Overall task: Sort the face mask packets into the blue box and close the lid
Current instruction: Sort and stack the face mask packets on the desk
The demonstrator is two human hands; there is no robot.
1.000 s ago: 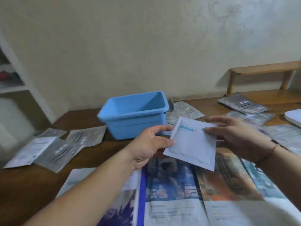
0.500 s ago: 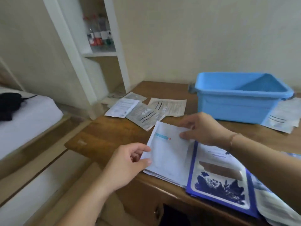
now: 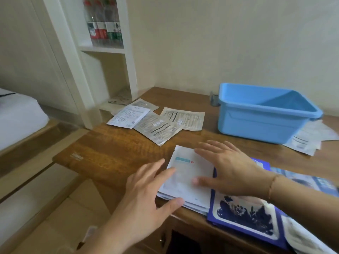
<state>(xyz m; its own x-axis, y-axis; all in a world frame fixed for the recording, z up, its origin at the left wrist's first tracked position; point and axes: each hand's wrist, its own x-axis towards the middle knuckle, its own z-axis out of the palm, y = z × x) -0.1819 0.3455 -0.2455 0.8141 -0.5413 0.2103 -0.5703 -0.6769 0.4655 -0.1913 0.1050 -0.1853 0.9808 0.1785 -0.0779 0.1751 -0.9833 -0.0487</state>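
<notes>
I can read nothing: print on the packets [image 3: 157,128] left of the blue box [image 3: 264,114] is too blurred.

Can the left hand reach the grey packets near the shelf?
Probably yes. The left hand is open and holds nothing, and only bare table lies between it and the grey packets.

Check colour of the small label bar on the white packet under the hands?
Teal, on the white packet, with a small red mark beside it; head view.
</notes>
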